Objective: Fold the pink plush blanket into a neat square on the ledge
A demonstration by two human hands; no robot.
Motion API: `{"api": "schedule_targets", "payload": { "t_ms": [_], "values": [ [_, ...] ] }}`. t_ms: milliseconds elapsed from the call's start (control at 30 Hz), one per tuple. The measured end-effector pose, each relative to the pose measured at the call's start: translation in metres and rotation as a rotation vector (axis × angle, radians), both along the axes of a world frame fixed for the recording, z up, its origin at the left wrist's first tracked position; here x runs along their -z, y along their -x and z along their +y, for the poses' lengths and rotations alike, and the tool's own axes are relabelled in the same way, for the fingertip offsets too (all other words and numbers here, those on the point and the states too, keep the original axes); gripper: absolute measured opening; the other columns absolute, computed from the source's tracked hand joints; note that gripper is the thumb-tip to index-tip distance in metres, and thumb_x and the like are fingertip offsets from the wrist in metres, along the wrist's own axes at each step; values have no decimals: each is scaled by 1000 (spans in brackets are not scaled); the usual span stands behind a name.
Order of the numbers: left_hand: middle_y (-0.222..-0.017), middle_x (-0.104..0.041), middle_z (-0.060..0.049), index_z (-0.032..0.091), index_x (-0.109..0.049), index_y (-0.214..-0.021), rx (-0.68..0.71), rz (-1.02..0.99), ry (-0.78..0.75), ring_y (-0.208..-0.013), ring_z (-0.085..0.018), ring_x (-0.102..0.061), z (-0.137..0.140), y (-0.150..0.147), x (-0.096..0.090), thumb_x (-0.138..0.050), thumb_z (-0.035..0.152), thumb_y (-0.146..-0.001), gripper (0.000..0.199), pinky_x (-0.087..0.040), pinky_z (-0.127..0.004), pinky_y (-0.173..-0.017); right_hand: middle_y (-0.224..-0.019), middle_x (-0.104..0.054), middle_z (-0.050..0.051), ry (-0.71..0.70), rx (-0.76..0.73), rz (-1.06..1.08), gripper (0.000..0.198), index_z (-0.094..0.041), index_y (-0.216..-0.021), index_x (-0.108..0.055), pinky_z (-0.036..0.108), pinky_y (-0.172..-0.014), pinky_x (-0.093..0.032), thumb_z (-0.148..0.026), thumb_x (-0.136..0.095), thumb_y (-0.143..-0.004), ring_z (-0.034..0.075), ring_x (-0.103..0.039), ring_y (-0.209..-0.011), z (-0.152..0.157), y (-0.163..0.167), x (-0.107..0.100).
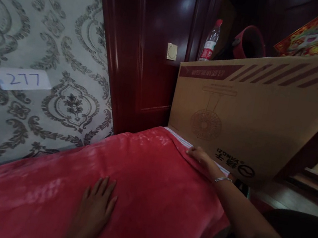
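Note:
A red plush blanket (147,186) covers the bed in front of me. My left hand (97,206) lies flat on it, palm down with the fingers stretched out. Farther off, my right hand (201,157) has its fingers closed on the blanket's far edge, close to the cardboard box. A silvery bracelet (223,179) circles the right wrist. Under that edge a strip of white striped cloth (180,138) shows.
A large upright cardboard box (257,115) with a printed fan picture stands beyond the bed. Behind it are a red-capped plastic bottle (211,40) and a red ring-shaped thing (251,43). Patterned wallpaper (47,35) and a dark red wooden panel (153,81) border the left and back.

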State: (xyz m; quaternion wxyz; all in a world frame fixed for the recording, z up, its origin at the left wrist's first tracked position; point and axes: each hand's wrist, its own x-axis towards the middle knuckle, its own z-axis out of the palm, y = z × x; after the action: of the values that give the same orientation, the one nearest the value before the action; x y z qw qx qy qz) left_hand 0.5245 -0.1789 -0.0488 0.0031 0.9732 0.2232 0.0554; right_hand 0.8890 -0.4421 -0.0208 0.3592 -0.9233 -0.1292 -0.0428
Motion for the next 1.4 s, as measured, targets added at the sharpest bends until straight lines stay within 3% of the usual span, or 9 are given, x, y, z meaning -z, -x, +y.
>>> {"api": "schedule_targets", "payload": {
  "t_ms": [167, 300, 400, 600, 733, 867, 1000, 1133, 1400],
  "values": [
    [-158, -38, -12, 21, -47, -149, -11, 35, 10, -147, -32, -34, -1, 1, -2, -36, 37, -96, 57, -26, -57, -118, -109, -69, 24, 213, 183, -98, 39, -5, -122, -64, 34, -81, -46, -8, -36, -94, 29, -66, -100, -9, -8, -15],
    [-159, -36, -12, 21, -46, -150, -24, 50, 28, -149, -32, -32, -3, 1, -4, -35, 36, -96, 57, -25, -56, -119, -115, -65, 30, 341, 160, -148, 41, -2, -124, -62, 42, -93, -44, -6, -34, -94, 34, -61, -114, -9, -7, -12],
    [-160, -36, -11, 22, -45, -150, -30, 55, 41, -149, -31, -30, -2, 1, -1, -34, 37, -97, 57, -23, -56, -120, -129, -60, 27, 401, 62, -203, 40, -7, -130, -61, 48, -104, -38, -13, -42, -95, 35, -51, -128, 17, 0, -5],
    [-160, -35, -11, 25, -43, -151, 13, -49, 44, -149, -30, -31, 6, 6, 14, -37, 44, -97, 58, -24, -57, -120, -163, -29, 6, 481, -402, -263, 57, -31, -155, -35, 54, -118, -20, -47, -42, -100, 28, -21, -150, 74, 17, 32],
    [-159, -37, -12, 22, -44, -151, -2, -44, 32, -149, -30, -31, 6, 8, 18, -38, 47, -97, 60, -23, -56, -121, -163, -29, 5, 513, -331, -168, 56, -31, -154, -36, 55, -118, -20, -50, -36, -101, 29, -22, -150, 74, 14, 55],
    [-159, -36, -15, 17, -44, -151, -38, -44, 0, -149, -32, -31, 6, 8, 19, -38, 48, -96, 64, -24, -58, -120, -162, -30, 5, 506, -319, -179, 58, -29, -154, -36, 55, -118, -21, -51, -35, -101, 28, -23, -150, 70, 8, 61],
    [-158, -39, -13, 19, -44, -151, -27, -68, -45, -148, -31, -34, 7, 9, 23, -38, 48, -95, 63, -28, -56, -119, -150, -50, 12, 366, -275, -168, 49, -25, -141, -55, 58, -113, -28, -40, -50, -95, 33, -41, -140, 82, 1, 52],
    [-156, -41, -13, 19, -48, -148, -29, -73, -58, -146, -32, -36, 7, 10, 24, -38, 49, -95, 62, -30, -57, -119, -130, -65, 12, 218, -284, -195, 44, -22, -133, -62, 36, -102, -45, -24, -60, -89, 25, -61, -118, 112, -13, 38],
    [-157, -40, -11, 21, -46, -150, -24, -60, -43, -147, -31, -36, 6, 13, 23, -39, 50, -95, 62, -30, -57, -119, -97, -74, 7, -26, -187, -185, 10, -21, -86, -74, 28, -76, -49, -22, -67, -80, 22, -67, -92, 140, -31, 55]
  ]
}}
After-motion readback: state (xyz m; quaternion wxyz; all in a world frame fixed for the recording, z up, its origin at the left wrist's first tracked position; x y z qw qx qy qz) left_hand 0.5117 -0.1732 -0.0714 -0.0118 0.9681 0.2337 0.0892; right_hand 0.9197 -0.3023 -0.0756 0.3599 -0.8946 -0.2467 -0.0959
